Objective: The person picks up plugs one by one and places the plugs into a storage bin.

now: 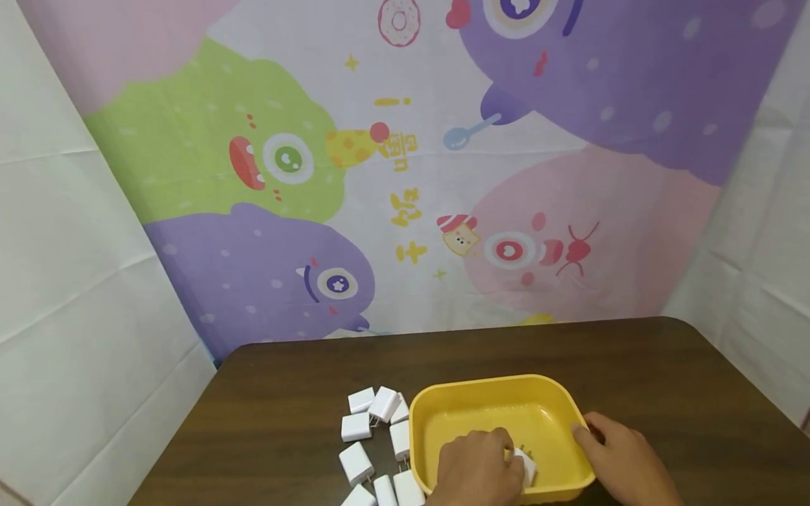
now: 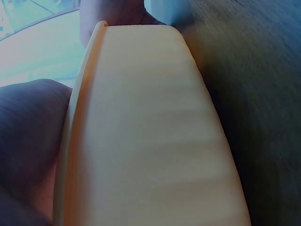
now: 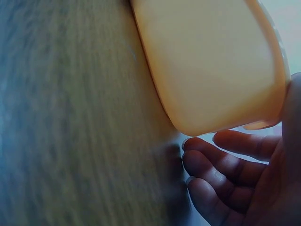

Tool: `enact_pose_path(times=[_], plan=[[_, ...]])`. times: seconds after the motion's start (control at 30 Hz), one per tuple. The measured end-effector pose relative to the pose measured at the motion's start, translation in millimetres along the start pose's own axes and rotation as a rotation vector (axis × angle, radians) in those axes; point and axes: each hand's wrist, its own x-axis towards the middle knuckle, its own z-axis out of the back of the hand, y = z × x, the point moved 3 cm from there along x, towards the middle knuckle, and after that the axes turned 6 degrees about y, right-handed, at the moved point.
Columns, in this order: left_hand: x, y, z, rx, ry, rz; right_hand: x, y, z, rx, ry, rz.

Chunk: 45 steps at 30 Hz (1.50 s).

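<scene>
A yellow plastic box [image 1: 500, 383] stands on the dark wooden table. My left hand [image 1: 477, 469] reaches over its near left side, and its fingers pinch a white charger plug [image 1: 526, 469] low inside, with the metal prongs facing up and away. Part of the plug is hidden by the fingers. My right hand [image 1: 626, 457] holds the right side of the box, thumb at the rim; in the right wrist view its fingers [image 3: 207, 165] are bent beside the outer wall. The left wrist view is mostly filled by the outer wall of the box [image 2: 146, 117].
Several white charger plugs [image 1: 356, 462] lie loosely grouped to the left of the box, some right against it. One plug [image 1: 383, 404] leans on others. The table [image 1: 285, 393] ends at a cartoon-printed cloth [image 1: 405, 211], with pale walls on both sides.
</scene>
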Motion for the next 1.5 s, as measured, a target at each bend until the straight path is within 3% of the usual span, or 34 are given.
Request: enact_pose_path(times=[0.4, 0.57, 0.83, 1.0, 1.2, 1.5], plan=[[-2.5, 4.5, 6.6, -0.008, -0.033, -0.014, 0.9, 0, -2, 0.004, -0.003, -0.004], [-5.7, 7.0, 13.9, 0.012, -0.113, -0.044, 2.2, -1, 0, 0.014, 0.016, -0.011], [-13.7, 11.4, 23.2, 0.023, -0.138, -0.08, 5.4, -1, 1, 0.013, 0.05, -0.031], [-21.7, 19.6, 29.8, 0.063, -0.226, -0.106, 6.0, 1, 0, 0.001, 0.051, -0.032], [-29.6, 29.4, 38.2, 0.048, -0.334, -0.096, 5.5, 2, 1, 0.004, 0.046, -0.032], [-38.5, 43.4, 46.8, 0.024, -0.401, -0.03, 6.4, 1, 0, 0.006, 0.048, -0.035]])
